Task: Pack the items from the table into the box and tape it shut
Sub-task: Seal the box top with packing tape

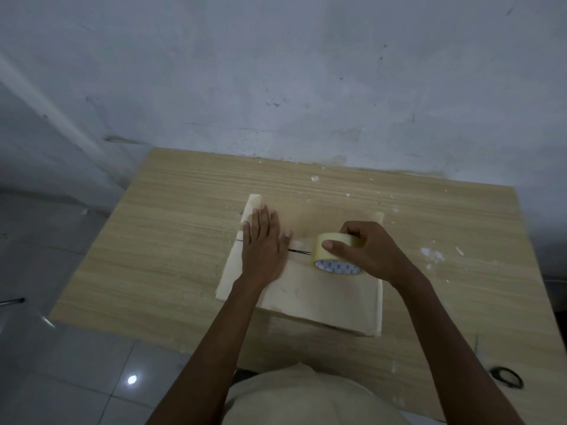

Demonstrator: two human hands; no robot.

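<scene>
A closed cardboard box point(310, 297) lies on the wooden table point(171, 240), its two top flaps meeting at a dark seam point(299, 251). My left hand point(264, 243) presses flat on the left part of the lid, fingers straight. My right hand point(365, 250) grips a roll of clear packing tape point(333, 254) that stands on edge over the seam, thumb on the near side and fingers over the top. Whatever is inside the box is hidden.
Small white scraps point(431, 256) litter the right side of the table. A dark ring-shaped object point(506, 376) lies near the front right corner. The table stands against a grey wall point(276, 72), with tiled floor point(61, 363) on the left.
</scene>
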